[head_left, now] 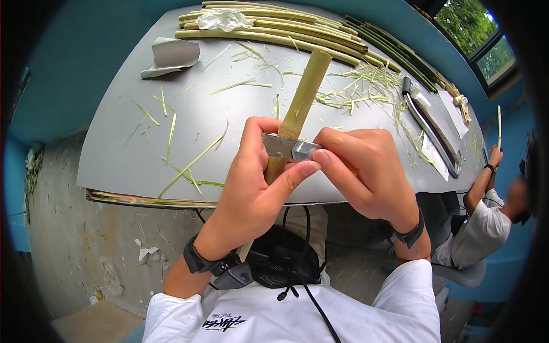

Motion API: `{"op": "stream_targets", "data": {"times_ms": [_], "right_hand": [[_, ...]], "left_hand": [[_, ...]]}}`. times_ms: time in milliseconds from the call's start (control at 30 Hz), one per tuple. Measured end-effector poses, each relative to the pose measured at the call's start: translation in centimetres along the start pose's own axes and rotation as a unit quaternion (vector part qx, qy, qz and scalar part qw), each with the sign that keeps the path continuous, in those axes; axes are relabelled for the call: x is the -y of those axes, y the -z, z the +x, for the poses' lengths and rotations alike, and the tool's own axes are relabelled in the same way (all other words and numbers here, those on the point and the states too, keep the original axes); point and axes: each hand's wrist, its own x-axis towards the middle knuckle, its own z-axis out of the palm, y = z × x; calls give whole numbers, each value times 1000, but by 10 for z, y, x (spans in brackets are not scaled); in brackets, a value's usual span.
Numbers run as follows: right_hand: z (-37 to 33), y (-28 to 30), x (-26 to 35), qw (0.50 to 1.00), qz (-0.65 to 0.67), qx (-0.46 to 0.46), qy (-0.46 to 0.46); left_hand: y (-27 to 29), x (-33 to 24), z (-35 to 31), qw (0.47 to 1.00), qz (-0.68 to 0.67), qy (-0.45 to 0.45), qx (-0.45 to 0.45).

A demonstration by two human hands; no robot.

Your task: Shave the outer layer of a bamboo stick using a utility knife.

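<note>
A pale green bamboo piece [307, 91] slants up and away in front of me, its cut far end over the table. My left hand [246, 183] is closed around its lower part, which passes through the fingers toward my waist. Across the bamboo lies a short flat metal blade [279, 146] with a clear or shiny covering at its right end. My right hand [369, 168] is closed, pinching that right end between thumb and fingers. The left thumb reaches across to near the right thumb. Part of the blade's edge against the bamboo is hidden.
Thin bamboo shavings [366, 86] litter the grey table [123, 114]. Long bamboo poles [274, 37] lie along its far side, with crumpled white tissue [224, 19] on them. A bow saw [426, 123] rests at right, a curled grey sheet [171, 55] at left. Another person [480, 220] sits at right holding a thin stick.
</note>
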Motion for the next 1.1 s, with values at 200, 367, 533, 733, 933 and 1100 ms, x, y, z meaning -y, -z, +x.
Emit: {"op": "stream_targets", "data": {"times_ms": [200, 367, 533, 733, 933, 1100], "right_hand": [[1, 3, 1, 1000, -2, -6, 10], [0, 2, 5, 1000, 22, -9, 13], [-2, 0, 8, 999, 19, -6, 26], [-3, 2, 16, 999, 13, -12, 40], [-6, 0, 20, 999, 4, -25, 45], [-6, -6, 21, 998, 8, -43, 54]], "left_hand": [[-3, -3, -2, 1000, 0, 6, -27], [-3, -10, -9, 998, 47, 6, -33], [-4, -11, -15, 998, 32, 19, -43], [-6, -11, -18, 997, -74, 19, -28], [-4, -9, -21, 999, -19, 19, -30], [-7, -13, -23, 997, 46, 20, -59]]}}
